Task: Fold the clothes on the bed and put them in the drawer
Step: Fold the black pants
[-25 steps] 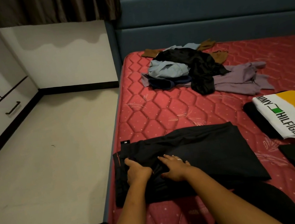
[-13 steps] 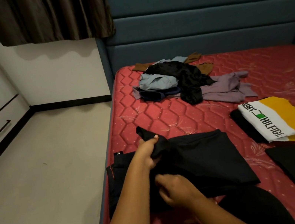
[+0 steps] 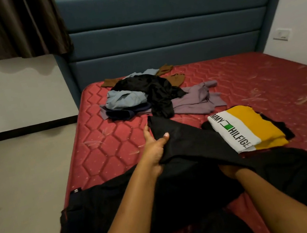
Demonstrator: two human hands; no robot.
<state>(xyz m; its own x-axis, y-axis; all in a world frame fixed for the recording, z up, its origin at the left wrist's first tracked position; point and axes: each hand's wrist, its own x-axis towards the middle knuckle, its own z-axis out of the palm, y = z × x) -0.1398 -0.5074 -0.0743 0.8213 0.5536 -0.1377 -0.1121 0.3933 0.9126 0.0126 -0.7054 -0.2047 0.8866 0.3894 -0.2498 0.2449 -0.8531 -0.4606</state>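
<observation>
My left hand [image 3: 154,149] pinches the lifted end of the black garment [image 3: 191,142], which lies along the near edge of the mattress [image 3: 112,143]. My right hand [image 3: 228,172] is under the cloth, so I cannot tell its grip. Pulling unevenly could slide the garment floorward.

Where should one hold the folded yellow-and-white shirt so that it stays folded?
Probably from beneath, at both long sides of the folded shirt, coming from its near short end. It lies flat, a rectangle on a black garment; pinching one corner would likely open the folds.
</observation>
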